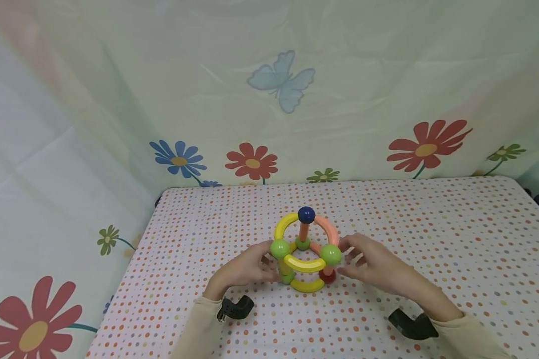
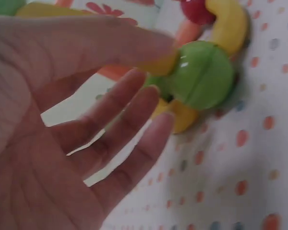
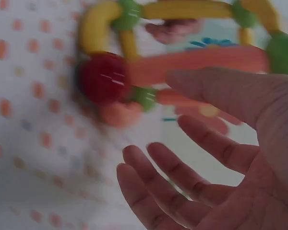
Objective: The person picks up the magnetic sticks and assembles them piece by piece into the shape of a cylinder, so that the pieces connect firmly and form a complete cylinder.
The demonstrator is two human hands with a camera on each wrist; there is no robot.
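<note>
A toy frame of balls and rods [image 1: 306, 264] stands on the spotted table in the head view. Its upper ring has curved yellow and salmon rods, a dark blue ball [image 1: 307, 215] at the back and two green balls in front. Upright rods join it to a lower ring with a red ball [image 1: 328, 275]. My left hand [image 1: 244, 265] is at its left side, thumb over a yellow upright beside a lower green ball [image 2: 204, 75], other fingers loosely extended. On the other side, my right hand [image 1: 377, 262] has its fingers spread, thumb tip close to a salmon upright [image 3: 201, 63].
The table's dotted cover [image 1: 197, 224] spreads around the toy. A hanging cloth [image 1: 350, 99] with flowers and a butterfly rises behind the far edge, and another stretch hangs at the left. Black wrist devices [image 1: 413, 324] sit at both sleeves.
</note>
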